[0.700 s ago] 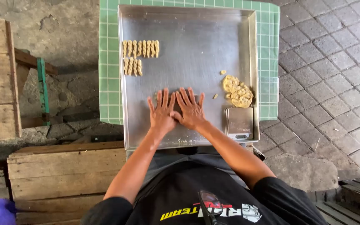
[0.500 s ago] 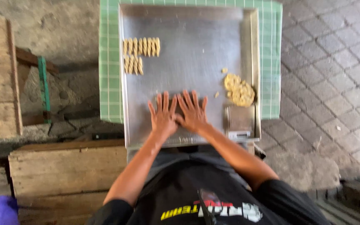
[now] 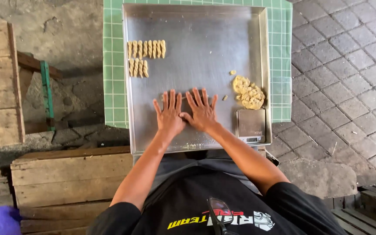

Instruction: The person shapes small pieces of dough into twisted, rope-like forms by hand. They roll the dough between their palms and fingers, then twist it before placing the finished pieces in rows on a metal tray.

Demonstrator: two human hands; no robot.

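My left hand point(image 3: 169, 113) and my right hand point(image 3: 201, 110) lie flat, side by side, palms down on a large steel tray point(image 3: 196, 61), fingers spread. Whatever is under the palms is hidden. A lump of pale yellow dough point(image 3: 249, 92) sits to the right of my right hand, with small crumbs point(image 3: 225, 98) beside it. At the tray's far left lie two rows of several twisted dough sticks point(image 3: 146, 54).
A small digital scale point(image 3: 251, 126) stands at the tray's near right corner. The tray rests on a green checked tabletop point(image 3: 112, 78). Wooden crates point(image 3: 66, 182) are at the left, and paving stones point(image 3: 344, 78) at the right.
Both hands stay flat on the tray and have slid slightly nearer to me. The dough pile and sticks have not moved.
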